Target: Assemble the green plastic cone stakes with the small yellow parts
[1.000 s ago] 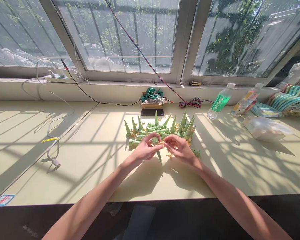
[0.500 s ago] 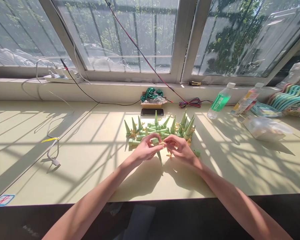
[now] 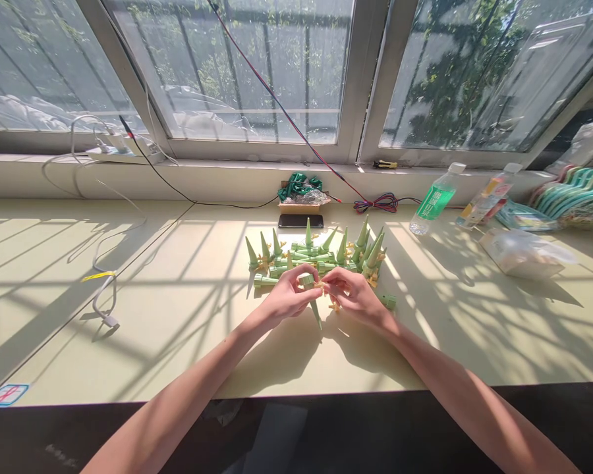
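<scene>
My left hand point(image 3: 287, 297) is closed around a green cone spike point(image 3: 310, 295) whose tip points down toward me. My right hand point(image 3: 354, 295) meets it from the right, its fingers pinched on a small yellow piece point(image 3: 320, 284) at the spike's wide end. Just behind both hands lies a pile of several more green spikes point(image 3: 321, 252), some upright, some lying flat, with small yellow pieces point(image 3: 374, 281) scattered among them. One short green part point(image 3: 388, 301) lies to the right of my right hand.
A black phone point(image 3: 300, 221) and a small box of green material point(image 3: 300, 191) sit behind the pile. Two bottles point(image 3: 432, 201), a plastic bag point(image 3: 521, 255) and stacked teal items point(image 3: 573, 197) are at the right. White cables point(image 3: 101, 293) lie at the left.
Both hands stay together at the same spot; only the fingers have shifted slightly around the spike and yellow piece.
</scene>
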A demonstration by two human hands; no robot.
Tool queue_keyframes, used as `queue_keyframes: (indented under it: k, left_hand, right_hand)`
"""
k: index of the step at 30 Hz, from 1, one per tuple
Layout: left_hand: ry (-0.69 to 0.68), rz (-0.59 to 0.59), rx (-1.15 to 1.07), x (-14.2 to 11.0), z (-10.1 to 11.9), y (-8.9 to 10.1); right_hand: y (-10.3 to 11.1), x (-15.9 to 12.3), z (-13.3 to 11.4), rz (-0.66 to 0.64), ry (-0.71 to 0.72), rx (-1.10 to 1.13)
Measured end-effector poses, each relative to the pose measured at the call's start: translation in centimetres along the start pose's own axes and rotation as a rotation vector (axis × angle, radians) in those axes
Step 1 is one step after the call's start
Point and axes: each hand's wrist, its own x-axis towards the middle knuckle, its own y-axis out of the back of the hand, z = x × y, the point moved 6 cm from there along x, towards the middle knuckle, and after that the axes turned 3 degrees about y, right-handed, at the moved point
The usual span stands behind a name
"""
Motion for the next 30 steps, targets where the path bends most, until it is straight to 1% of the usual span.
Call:
queue_keyframes:
  k: [6, 13, 20, 30]
  left_hand:
    - [-0.004, -0.005, 0.0, -0.08, 0.24, 0.02]
    - [-0.004, 0.059, -0.035, -0.09, 0.77, 0.06]
    - [0.005, 0.048, -0.039, -0.03, 0.64, 0.07]
    - [0.005, 0.039, 0.012, 0.01, 0.52, -0.01]
  right_hand:
    - [-0.12, 0.03, 0.28, 0.002, -0.019, -0.008]
    - [0.28, 0.27, 0.09, 0.014, -0.001, -0.104]
    - [0.32, 0.22, 0.37, -0.008, 0.032, -0.015]
    - [0.45, 0.18, 0.76, -0.006, -0.006, 0.001]
